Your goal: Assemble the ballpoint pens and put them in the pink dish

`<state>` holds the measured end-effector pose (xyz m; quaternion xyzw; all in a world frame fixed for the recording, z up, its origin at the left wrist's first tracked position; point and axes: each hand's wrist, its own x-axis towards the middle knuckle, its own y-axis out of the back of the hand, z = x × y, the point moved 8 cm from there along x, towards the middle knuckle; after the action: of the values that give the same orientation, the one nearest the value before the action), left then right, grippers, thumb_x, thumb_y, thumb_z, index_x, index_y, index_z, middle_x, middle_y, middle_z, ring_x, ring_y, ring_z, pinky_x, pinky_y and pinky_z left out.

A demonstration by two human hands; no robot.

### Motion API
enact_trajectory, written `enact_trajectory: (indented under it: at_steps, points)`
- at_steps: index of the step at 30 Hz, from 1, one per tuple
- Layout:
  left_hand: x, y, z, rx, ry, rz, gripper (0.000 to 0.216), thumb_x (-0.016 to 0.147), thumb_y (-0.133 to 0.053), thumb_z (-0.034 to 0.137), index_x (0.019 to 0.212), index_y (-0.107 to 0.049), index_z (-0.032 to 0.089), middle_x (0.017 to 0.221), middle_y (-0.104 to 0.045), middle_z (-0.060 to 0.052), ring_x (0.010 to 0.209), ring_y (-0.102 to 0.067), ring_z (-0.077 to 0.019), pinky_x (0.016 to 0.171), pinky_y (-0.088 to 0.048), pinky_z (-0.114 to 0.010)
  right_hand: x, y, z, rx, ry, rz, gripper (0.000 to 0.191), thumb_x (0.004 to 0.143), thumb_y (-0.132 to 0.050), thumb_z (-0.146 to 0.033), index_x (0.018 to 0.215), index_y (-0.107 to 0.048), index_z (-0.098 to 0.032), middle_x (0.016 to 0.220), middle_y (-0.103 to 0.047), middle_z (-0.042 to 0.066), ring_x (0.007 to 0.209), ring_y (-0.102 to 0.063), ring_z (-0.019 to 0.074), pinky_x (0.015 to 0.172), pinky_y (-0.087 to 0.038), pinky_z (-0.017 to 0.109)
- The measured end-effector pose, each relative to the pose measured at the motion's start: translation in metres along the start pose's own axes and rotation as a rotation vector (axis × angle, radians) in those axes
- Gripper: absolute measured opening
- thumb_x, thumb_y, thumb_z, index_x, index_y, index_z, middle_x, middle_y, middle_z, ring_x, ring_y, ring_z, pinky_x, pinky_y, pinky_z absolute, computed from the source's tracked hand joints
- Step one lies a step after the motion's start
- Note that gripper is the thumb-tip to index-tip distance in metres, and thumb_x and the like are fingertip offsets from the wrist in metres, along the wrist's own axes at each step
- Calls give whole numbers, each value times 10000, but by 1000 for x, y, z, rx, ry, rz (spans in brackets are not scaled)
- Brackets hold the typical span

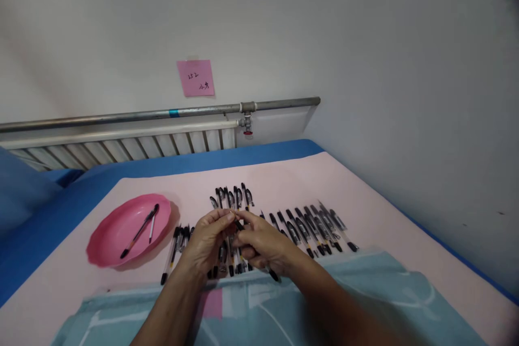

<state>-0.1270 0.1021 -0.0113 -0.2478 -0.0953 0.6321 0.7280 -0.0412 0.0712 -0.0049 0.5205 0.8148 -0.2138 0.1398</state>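
My right hand (261,240) wraps round a pen (273,274), whose black end sticks out below the palm. The pen slants up to the left, and its front end (238,224) shows between my fingers. My left hand (211,238) is closed in a pinch at the pen's tip; the fingers hide most of what they grip. Beneath both hands lie several black and clear pen parts (223,253), partly covered by my fingers. More pens (175,248) lie just left of my left hand.
A pink dish (101,243) at the left holds a pen (140,230) and a thin white piece (152,228). Pens and caps lie in rows at right (312,227) and behind my hands (233,197). A teal cloth (365,286) covers the near edge; a wall stands right.
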Motion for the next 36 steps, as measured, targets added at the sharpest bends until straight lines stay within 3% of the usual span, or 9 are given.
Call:
enact_trajectory:
  at_steps: [10,13,15,19,23,26,31,33,36]
  points:
    - [1,4,-5,69,-60,108,207,597,-725,274,683,-606,127,566,-554,29,521,-482,-60,515,-361,-173,8,8,-1,-297,93,76,572,640,-439,-144,1193,-402,-285,569,-428,-77,355,-363,51,379,-284,175]
    - [1,6,-8,60,-47,134,227,565,-742,268,671,-606,120,575,-560,26,531,-491,-63,532,-370,-177,6,14,-13,-513,302,223,492,690,-450,-158,1177,-454,-234,738,-570,1,579,-533,124,565,-417,249]
    - [1,7,-9,62,-46,143,230,560,-745,267,653,-597,118,566,-549,29,528,-483,-61,538,-370,-178,2,15,-19,-647,440,318,488,719,-452,-161,1206,-448,-196,956,-603,72,833,-566,184,746,-417,297]
    - [2,6,-12,79,-62,146,233,570,-738,278,631,-576,123,541,-525,42,501,-458,-53,519,-355,-174,1,17,-17,-747,467,379,529,747,-437,-144,1274,-386,-160,1138,-554,129,1036,-513,227,864,-372,329]
    - [2,6,-13,110,-76,151,225,593,-722,285,695,-585,137,609,-584,26,542,-509,-65,527,-368,-172,6,17,-18,-670,470,316,460,725,-455,-128,1182,-458,-176,1056,-597,91,946,-550,203,812,-400,303]
    - [1,3,-12,96,-73,124,229,601,-715,270,735,-568,157,676,-631,9,598,-564,-89,550,-395,-180,9,18,-17,-555,432,270,410,694,-477,-133,1099,-506,-191,911,-617,42,779,-571,165,685,-427,265]
    - [-1,1,-3,85,-85,104,258,604,-716,246,762,-528,167,614,-625,24,464,-529,-74,451,-385,-175,14,15,-3,-213,211,151,608,610,-487,-123,1203,-400,-226,663,-524,-53,419,-416,58,394,-310,173]
    - [0,4,0,51,-82,125,274,590,-727,236,756,-521,163,572,-607,39,400,-489,-59,407,-376,-169,13,12,-3,-52,196,118,629,585,-476,-118,1202,-387,-208,624,-490,-66,395,-395,48,367,-282,160]
    - [3,16,6,-21,-97,193,283,561,-745,198,734,-527,145,600,-623,21,425,-522,-61,412,-410,-160,9,13,-10,146,243,102,598,557,-478,-102,1148,-409,-163,674,-514,-36,509,-512,83,402,-350,169]
